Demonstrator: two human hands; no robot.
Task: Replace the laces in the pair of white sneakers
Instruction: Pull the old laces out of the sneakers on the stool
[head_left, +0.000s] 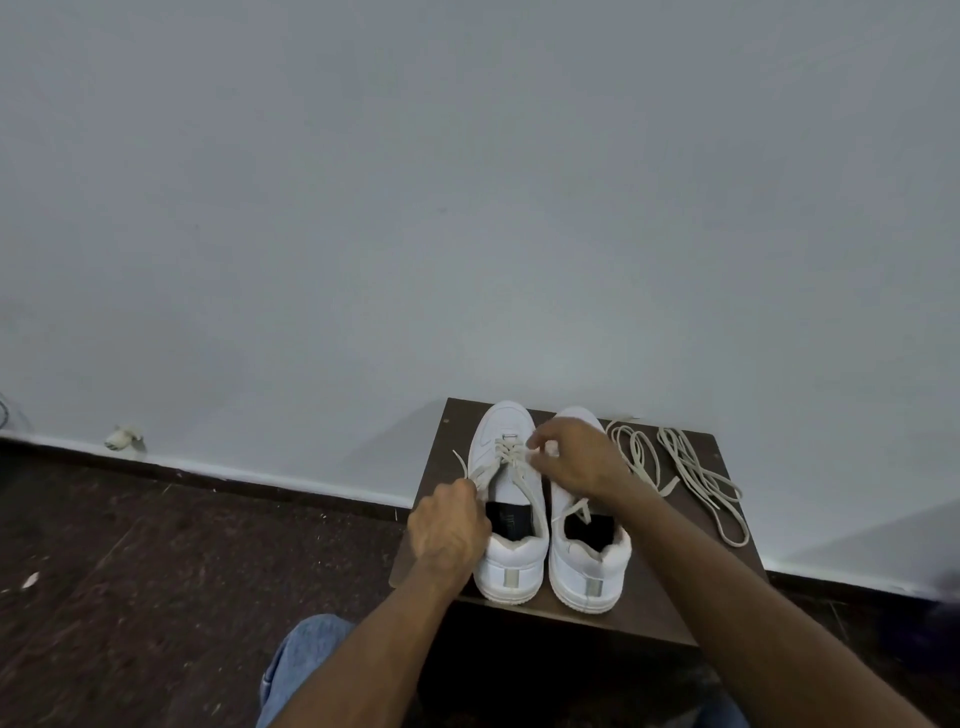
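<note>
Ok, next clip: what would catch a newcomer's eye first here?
A pair of white low-top sneakers standing heels-toward-camera on a small dark brown wooden stand against the pale wall. Both hands work the left sneaker's beige lace: the left hand pinches one end, the right hand plucks the crossings. Loose beige laces lie coiled to the right.

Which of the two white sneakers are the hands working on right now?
The left sneaker, the one farther from the loose laces. The left hand pinches its lace end and the right hand's fingers are at its crossed lacing.
</note>
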